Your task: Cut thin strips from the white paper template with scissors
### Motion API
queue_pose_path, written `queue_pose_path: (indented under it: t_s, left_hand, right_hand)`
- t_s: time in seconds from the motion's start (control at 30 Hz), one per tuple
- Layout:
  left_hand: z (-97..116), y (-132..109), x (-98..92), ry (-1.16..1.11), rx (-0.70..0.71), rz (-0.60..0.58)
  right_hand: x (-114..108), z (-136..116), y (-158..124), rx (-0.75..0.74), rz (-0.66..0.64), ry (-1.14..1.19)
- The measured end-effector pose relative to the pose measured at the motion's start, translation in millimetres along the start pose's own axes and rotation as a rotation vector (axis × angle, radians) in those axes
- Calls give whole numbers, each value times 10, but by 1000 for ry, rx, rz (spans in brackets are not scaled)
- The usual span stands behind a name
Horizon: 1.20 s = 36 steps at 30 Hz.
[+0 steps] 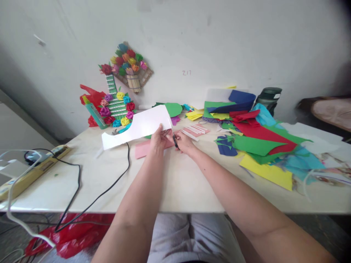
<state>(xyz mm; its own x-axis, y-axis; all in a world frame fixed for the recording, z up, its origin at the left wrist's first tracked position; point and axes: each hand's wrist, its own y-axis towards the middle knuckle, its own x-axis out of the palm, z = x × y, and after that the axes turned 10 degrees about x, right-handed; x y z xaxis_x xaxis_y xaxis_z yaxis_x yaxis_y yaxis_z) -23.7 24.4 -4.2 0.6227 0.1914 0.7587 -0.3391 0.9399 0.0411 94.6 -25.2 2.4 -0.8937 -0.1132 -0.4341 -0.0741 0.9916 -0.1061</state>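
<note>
A sheet of white paper (142, 122) with a curved cut-out along its lower left edge is held up over the table. My left hand (159, 138) grips it near its lower right corner, the thumb on top. In my right hand (184, 141) is a pair of scissors (174, 140) with dark handles, its blades at the paper's right edge. Beneath my hands lies a pink sheet (141, 150). Just beyond my right hand, several thin white strips (196, 129) rest on a pink piece.
Coloured sheets, among them a yellow one (267, 171) and a green one (252, 144), pile up on the right. At the left are a glue bottle (94, 114), a flower-decked paper guitar (117, 106), a power strip (46, 166) and a black cable (116, 181). A dark bottle (268, 99) stands behind.
</note>
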Motion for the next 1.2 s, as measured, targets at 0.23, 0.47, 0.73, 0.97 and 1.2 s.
queue_pose_path:
  t_s: [0.23, 0.47, 0.73, 0.97, 1.2]
  left_hand:
    - [0, -1, 8, 17, 22, 17]
    - [4, -9, 18, 24, -2, 30]
    - [41, -43, 46, 7, -20, 59]
    - [50, -48, 70, -52, -31, 65]
    - [51, -40, 65, -66, -14, 84]
  right_hand:
    - [10, 35, 40, -15, -1, -7]
    - [7, 32, 33, -31, 6, -28]
    - [43, 82, 87, -121, 53, -79]
    - [60, 98, 106, -220, 129, -93]
    - [63, 110, 111, -213, 115, -73]
